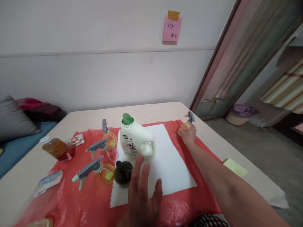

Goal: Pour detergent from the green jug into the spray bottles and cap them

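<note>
My right hand [188, 134] is wrapped round a spray bottle [184, 127] with a grey trigger head, at the far right edge of the red plastic sheet. Fingers spread, my left hand [144, 192] hovers in front with nothing in it. Just beyond it stands a cream detergent jug [133, 142], uncapped, with a green funnel-like piece [127, 119] in its mouth. A dark green round bottle [123, 173] is close to the left fingers. Further left are three spray bottles [107, 173] holding yellowish or pinkish liquid, their grey triggers turned various ways.
A white cloth [170, 170] lies on the red plastic sheet [184, 208]. To the left are an amber liquid bottle [56, 149] and a clear packet [48, 183]. Yellow notes [235, 167] lie on the table's right side. A wall stands behind; a bin [241, 115] is on the floor.
</note>
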Available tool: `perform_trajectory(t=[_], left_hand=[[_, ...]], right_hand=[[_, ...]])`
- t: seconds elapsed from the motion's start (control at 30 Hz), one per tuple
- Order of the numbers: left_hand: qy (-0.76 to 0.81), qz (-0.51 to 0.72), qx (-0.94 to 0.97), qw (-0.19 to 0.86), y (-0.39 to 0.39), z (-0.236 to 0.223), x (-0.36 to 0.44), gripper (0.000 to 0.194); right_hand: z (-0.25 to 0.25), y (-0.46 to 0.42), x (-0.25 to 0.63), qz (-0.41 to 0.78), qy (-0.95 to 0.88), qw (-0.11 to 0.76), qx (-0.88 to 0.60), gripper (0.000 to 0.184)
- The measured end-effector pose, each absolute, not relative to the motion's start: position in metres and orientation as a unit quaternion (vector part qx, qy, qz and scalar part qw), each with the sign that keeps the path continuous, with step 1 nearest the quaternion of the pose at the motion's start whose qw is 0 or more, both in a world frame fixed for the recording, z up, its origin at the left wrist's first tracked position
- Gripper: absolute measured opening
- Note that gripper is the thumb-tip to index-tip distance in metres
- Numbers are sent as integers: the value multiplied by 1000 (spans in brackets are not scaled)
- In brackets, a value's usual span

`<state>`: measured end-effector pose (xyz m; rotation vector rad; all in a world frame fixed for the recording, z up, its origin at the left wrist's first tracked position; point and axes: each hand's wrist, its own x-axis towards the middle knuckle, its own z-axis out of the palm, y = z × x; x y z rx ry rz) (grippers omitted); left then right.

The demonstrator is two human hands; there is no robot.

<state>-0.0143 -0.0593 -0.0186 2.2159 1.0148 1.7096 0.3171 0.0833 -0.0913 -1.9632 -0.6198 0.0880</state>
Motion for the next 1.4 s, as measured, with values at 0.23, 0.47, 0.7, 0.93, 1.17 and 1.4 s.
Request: perform_trajectory(t=[0.23, 0.47, 0.7, 0.93, 1.17, 1.4], left_hand=[[320, 502, 799, 85, -60, -21, -14, 70], [309, 432, 746, 403, -78, 11, -22, 64], [357, 570, 572, 470, -67, 24, -54, 40], [396, 600, 479, 504, -53, 27, -59, 36], [373, 566, 513, 528, -58, 31, -43, 21], [370, 610, 394, 580, -58, 35, -33, 26]], right_hand=[[-48, -12, 259, 106, -393, 598, -690, 80], [10, -122, 147, 338, -675, 442, -484, 68], [11, -80, 106, 609, -497, 564, -252, 58], [-42, -72, 95, 825, -242, 483, -166, 61], [-53, -83, 95, 879, -176, 395, -199, 77], [-33, -105, 86, 629, -374, 616, -291, 69]])
